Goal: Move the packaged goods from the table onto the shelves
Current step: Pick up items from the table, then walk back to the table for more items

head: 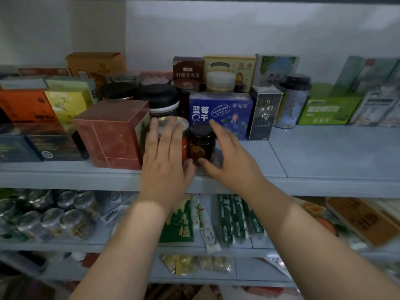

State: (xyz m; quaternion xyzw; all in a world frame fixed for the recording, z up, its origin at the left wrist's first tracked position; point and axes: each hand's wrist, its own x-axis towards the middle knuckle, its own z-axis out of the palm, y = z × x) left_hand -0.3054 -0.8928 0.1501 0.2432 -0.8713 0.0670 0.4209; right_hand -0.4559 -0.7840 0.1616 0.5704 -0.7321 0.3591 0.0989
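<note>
Both goods stand at the near edge of the upper shelf (pixel 324 152). The left hand (pixel 164 161) presses straight fingers on the red-labelled can (pixel 184 146), grip apart. The right hand (pixel 231 161) brackets the black-lidded jar (pixel 201 144), thumb at its base, grip apart. Best to nudge both back gently, low down, to avoid tipping.

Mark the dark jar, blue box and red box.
dark jar (pixel 202 146): head view, glass body.
blue box (pixel 220 110): head view, front face.
red box (pixel 116 144): head view, front face.

Left hand (pixel 166 156) and right hand (pixel 230 158) reach forward side by side, fingers extended
</note>
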